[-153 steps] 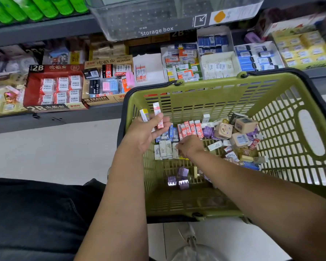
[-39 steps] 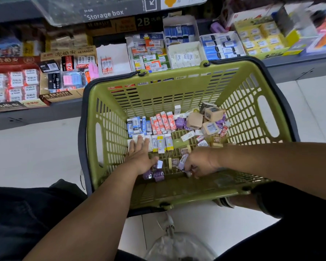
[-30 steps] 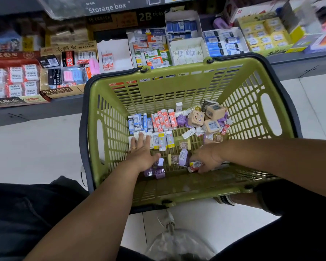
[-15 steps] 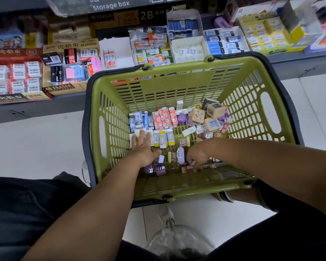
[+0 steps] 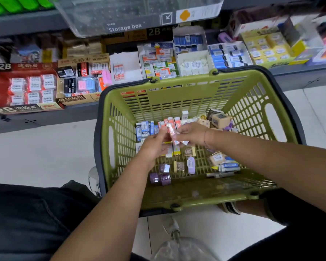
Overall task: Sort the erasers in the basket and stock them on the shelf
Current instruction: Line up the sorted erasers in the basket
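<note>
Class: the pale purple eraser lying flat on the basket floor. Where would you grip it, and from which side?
Pinch the purple eraser across its two long sides, coming straight down. It lies flat, long axis pointing away from the person, with gaps on both sides; the basket walls likely block a sideways reach.

Left hand (image 5: 154,146), right hand (image 5: 193,133) lifted off basket (image 5: 177,99) floor; now jointly pinch red-white eraser (image 5: 170,129).

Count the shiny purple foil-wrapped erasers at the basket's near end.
3 in the green plastic basket: one shiny purple eraser farther back, two side by side nearer the camera. More may hide under the left hand and right hand.
</note>
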A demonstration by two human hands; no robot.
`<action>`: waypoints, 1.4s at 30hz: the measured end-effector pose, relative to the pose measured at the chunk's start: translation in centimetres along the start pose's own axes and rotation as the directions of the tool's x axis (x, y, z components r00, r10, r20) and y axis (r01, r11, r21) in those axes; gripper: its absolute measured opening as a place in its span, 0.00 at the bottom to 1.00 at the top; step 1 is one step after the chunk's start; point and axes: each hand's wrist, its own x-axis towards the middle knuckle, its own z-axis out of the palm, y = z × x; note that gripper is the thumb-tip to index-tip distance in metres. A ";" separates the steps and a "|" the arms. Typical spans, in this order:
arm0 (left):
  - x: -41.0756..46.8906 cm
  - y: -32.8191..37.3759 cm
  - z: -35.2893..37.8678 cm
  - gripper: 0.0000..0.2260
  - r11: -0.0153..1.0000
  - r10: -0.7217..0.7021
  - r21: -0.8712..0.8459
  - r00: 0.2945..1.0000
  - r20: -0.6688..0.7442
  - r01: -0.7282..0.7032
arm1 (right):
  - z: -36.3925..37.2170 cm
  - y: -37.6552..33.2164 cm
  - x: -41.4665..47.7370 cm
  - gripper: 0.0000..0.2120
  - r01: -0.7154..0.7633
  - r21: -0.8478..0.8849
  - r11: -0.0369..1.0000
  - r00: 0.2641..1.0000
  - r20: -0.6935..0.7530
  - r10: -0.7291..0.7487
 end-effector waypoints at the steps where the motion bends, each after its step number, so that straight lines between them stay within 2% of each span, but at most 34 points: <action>1: 0.1 0.2 0.1 0.15 0.997 0.007 -0.072 1.000 0.018 -0.006 | 0.9 -0.4 0.3 0.13 0.033 0.038 0.999 0.997 -0.076 -0.030; 4: 0.2 0.3 0.2 0.06 0.983 -0.005 -0.182 1.000 -0.027 0.000 | 2.7 -0.9 0.8 0.11 0.081 -0.001 0.997 0.974 -0.211 -0.079; 6: 0.5 0.2 0.3 0.03 0.978 -0.036 -0.206 0.997 -0.066 0.022 | 2.9 -0.7 1.0 0.15 0.069 -0.038 0.997 0.981 -0.182 -0.075; 8: 1.3 -0.1 0.6 0.04 0.978 -0.054 -0.207 0.992 -0.110 0.030 | 2.5 -0.4 1.0 0.13 0.046 -0.031 0.998 0.993 -0.109 -0.049; 10: 2.3 0.0 1.0 0.03 0.987 -0.048 -0.162 0.982 -0.181 0.018 | 1.4 -0.4 1.2 0.09 -0.019 0.040 0.999 0.991 -0.134 0.024; 11: 3.0 0.0 1.3 0.03 0.994 -0.023 -0.110 0.975 -0.221 -0.002 | 0.8 -0.4 1.6 0.13 -0.050 0.078 0.996 0.982 -0.180 0.063; 13: 4.2 0.2 1.8 0.12 0.999 0.043 0.007 0.961 -0.274 -0.043 | -0.4 -0.3 2.4 0.21 -0.111 0.128 0.986 0.955 -0.261 0.141; 14: 4.7 0.3 2.0 0.15 0.997 0.069 0.055 0.951 -0.302 -0.054 | -0.8 -0.2 2.7 0.21 -0.134 0.135 0.982 0.944 -0.285 0.168; 17: 6.1 0.5 2.4 0.14 0.985 0.125 0.161 0.911 -0.392 -0.066 | -1.1 0.2 3.7 0.16 -0.163 0.145 0.976 0.911 -0.358 0.205; 20: 7.0 0.7 2.4 0.10 0.980 0.138 0.192 0.889 -0.436 -0.058 | -0.4 0.8 4.9 0.14 -0.177 0.139 0.974 0.883 -0.415 0.220; 24: 7.8 0.6 2.5 0.10 0.963 0.178 0.262 0.885 -0.431 -0.066 | 0.6 1.2 6.0 0.16 -0.202 0.113 0.973 0.865 -0.446 0.231; 29: 8.1 0.4 2.3 0.11 0.942 0.210 0.331 0.876 -0.434 -0.062 | 1.2 1.1 6.3 0.26 -0.235 0.008 0.972 0.846 -0.491 0.209; 34: 8.0 0.0 2.3 0.08 0.933 0.239 0.349 0.879 -0.412 -0.090 | 1.8 0.9 6.6 0.17 -0.191 -0.065 0.980 0.868 -0.478 0.137; 37: 8.0 0.0 2.4 0.08 0.933 0.241 0.346 0.887 -0.394 -0.100 | 1.7 0.8 6.9 0.14 -0.198 0.018 0.980 0.856 -0.484 0.182; 42: 8.0 0.0 2.6 0.12 0.956 0.186 0.283 0.896 -0.404 -0.071 | 1.5 0.9 6.7 0.24 -0.245 0.100 0.964 0.798 -0.544 0.259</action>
